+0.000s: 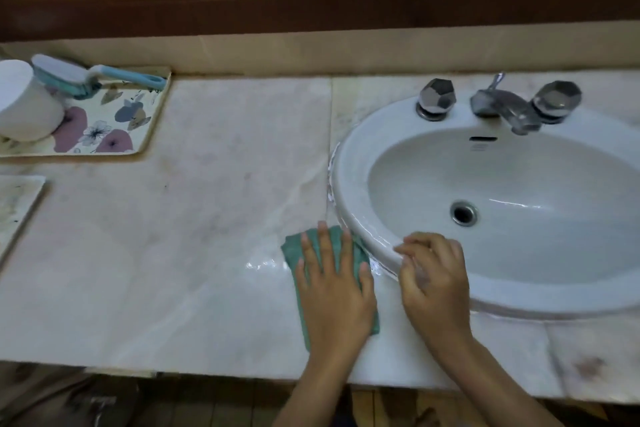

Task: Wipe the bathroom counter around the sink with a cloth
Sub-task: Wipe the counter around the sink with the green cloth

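Two hands at sink [349, 163] front-left rim. Counter [194, 218] marble, wet streaks beside sink. Cloth [323, 243] green, flat on counter, touching sink rim. Left hand [334, 284] spread, pressing cloth. Right hand [433, 274] loosely curled, empty, on sink rim.

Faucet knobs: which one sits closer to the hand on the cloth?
The left knob, left of the spout. It is on the side of the left hand pressing the green cloth; the right knob lies beyond the spout.
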`<action>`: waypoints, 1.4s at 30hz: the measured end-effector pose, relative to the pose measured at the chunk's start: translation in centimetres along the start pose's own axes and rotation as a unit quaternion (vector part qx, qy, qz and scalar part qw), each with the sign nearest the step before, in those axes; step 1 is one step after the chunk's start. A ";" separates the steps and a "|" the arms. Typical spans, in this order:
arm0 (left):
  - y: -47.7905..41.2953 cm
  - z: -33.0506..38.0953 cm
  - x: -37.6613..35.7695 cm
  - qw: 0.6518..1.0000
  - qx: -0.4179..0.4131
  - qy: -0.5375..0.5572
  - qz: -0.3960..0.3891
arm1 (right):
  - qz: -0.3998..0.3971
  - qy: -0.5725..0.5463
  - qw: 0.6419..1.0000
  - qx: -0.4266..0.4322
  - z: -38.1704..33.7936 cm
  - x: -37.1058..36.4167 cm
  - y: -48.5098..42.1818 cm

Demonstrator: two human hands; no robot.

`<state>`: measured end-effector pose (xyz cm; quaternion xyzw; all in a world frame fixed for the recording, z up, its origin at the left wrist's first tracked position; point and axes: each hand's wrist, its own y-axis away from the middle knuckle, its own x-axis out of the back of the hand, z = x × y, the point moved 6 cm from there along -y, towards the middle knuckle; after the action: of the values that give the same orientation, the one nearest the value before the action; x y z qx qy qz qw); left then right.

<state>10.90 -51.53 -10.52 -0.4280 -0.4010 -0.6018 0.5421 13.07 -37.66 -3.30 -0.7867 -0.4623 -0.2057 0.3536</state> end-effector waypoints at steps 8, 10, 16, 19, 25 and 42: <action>9.7 12.5 -3.6 0.986 0.115 0.103 -0.066 | 0.001 -0.084 0.994 -0.068 7.9 11.4 7.8; 11.5 15.6 -4.6 0.974 0.120 0.157 -0.111 | 0.046 -0.116 0.976 -0.178 11.1 13.9 8.3; 13.4 21.8 -5.6 0.917 0.160 0.261 -0.255 | -0.020 -0.153 0.962 -0.227 15.5 16.6 10.8; 12.6 21.4 -4.4 0.867 0.182 0.363 -0.289 | -0.123 -0.001 0.984 -0.127 15.3 15.4 12.2; 12.5 16.5 -0.5 0.751 0.162 0.544 -0.337 | -0.190 0.257 0.942 -0.103 12.5 11.6 13.1; 6.0 10.5 9.4 0.850 -0.339 0.379 -0.138 | -0.175 -0.501 0.698 -0.480 8.1 12.3 6.3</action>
<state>17.25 -45.09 1.81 -0.2636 0.0094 -0.8847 0.3844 24.59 -26.49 -2.96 -0.7411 -0.5390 -0.0332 -0.3989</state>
